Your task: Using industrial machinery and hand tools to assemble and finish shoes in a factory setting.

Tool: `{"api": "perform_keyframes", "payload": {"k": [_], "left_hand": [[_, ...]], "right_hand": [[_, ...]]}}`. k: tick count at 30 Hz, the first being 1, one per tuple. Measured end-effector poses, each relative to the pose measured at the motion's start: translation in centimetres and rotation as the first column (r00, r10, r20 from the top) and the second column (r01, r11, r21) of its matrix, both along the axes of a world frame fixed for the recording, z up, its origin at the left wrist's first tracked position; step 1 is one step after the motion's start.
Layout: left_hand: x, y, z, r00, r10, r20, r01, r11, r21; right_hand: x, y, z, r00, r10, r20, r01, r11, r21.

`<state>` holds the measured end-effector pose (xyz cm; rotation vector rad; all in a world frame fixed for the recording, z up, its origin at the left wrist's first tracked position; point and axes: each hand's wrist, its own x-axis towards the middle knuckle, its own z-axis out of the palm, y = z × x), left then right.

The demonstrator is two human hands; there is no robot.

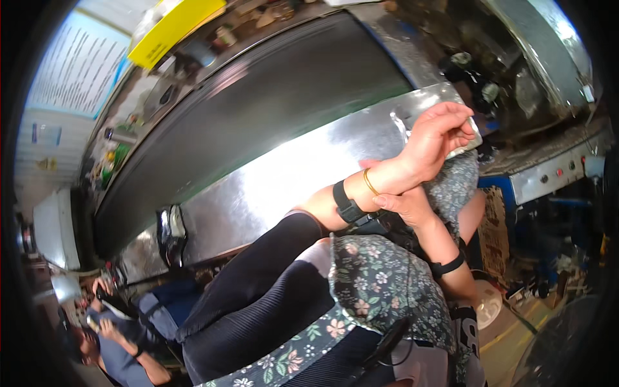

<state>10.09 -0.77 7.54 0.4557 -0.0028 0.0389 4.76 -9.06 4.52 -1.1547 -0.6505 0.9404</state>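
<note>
My left hand (438,142) hangs over the right end of a shiny metal tabletop (296,158), fingers loosely curled in with nothing visible inside them. A gold bangle (369,181) circles that wrist, and a black strap with a buckle (348,205) sits higher on the forearm. My right hand (405,205) is wrapped round the left forearm just below the bangle, its thumb lying on the near side. Some fingertips show past the arm's far side. Beside the left hand lies a clear, crinkled plastic piece (400,124).
A dark conveyor belt (258,97) runs beyond the tabletop. A black glossy packet (172,233) lies at the table's left. A yellow box (171,32) stands at the back. To the right is a control panel (551,175). Another person (116,342) sits at the lower left.
</note>
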Motion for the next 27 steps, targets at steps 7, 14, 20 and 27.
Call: {"api": "perform_keyframes", "payload": {"k": [7, 14, 20, 27], "left_hand": [[-8.8, 16.9, -3.8, 0.916, 0.399, -0.048, -0.204, 0.566, 0.799], [-37.6, 35.0, -4.6, 0.164, 0.964, 0.211, 0.567, -0.267, 0.779], [-41.5, 35.7, -7.8, 0.303, 0.882, -0.36, -0.27, 0.441, 0.856], [-32.1, 29.5, -14.1, 0.708, 0.705, -0.026, -0.3, 0.334, 0.893]], "right_hand": [[0.1, -0.1, -4.2, 0.962, 0.098, 0.256, -0.034, 0.969, -0.245], [4.5, -13.0, -9.8, 0.823, -0.273, 0.499, 0.491, 0.784, -0.381], [3.7, -11.9, -11.5, 0.824, -0.346, 0.448, 0.495, 0.824, -0.275], [3.6, -12.1, -9.2, 0.744, -0.29, 0.601, 0.61, 0.661, -0.437]]}}
